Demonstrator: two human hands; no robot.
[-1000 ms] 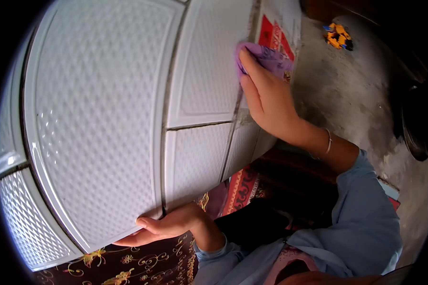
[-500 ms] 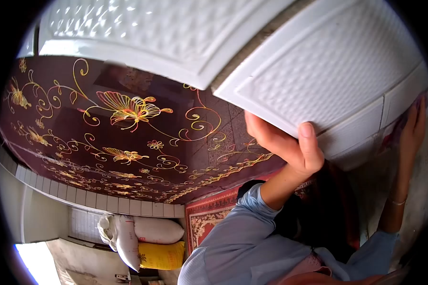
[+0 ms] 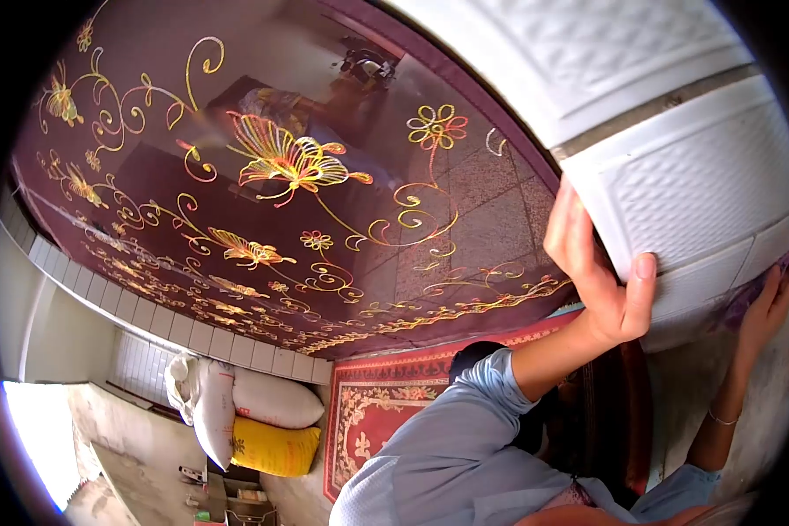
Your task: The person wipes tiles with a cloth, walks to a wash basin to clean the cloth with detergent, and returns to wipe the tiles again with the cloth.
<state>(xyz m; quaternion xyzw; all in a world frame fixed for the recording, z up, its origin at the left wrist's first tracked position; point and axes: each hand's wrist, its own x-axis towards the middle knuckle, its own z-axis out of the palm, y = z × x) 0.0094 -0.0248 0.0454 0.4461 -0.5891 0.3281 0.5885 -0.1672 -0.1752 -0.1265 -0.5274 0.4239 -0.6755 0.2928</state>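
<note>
My left hand [image 3: 598, 272] is closed round the near edge of a white embossed panel [image 3: 701, 175], thumb on its front face and fingers bent behind the edge. Farther right, my right hand [image 3: 767, 311] presses a crumpled purple cloth [image 3: 745, 298] against the lower side of the same white unit. Part of that cloth is hidden by the fingers. A second white panel [image 3: 579, 53] with a quilted pattern lies above the first, with a narrow dark gap between them.
To the left spreads a glossy dark maroon surface [image 3: 263, 210] with yellow and red butterflies and scrolls. A red patterned rug [image 3: 351, 412] lies below it. White sacks [image 3: 276, 399] and a yellow sack [image 3: 276, 447] stand near a tiled ledge [image 3: 180, 329].
The view has swung, so the white panels now sit farther right and more of the maroon surface shows. Both hands stay at the white unit, the left still on the panel's edge.
</note>
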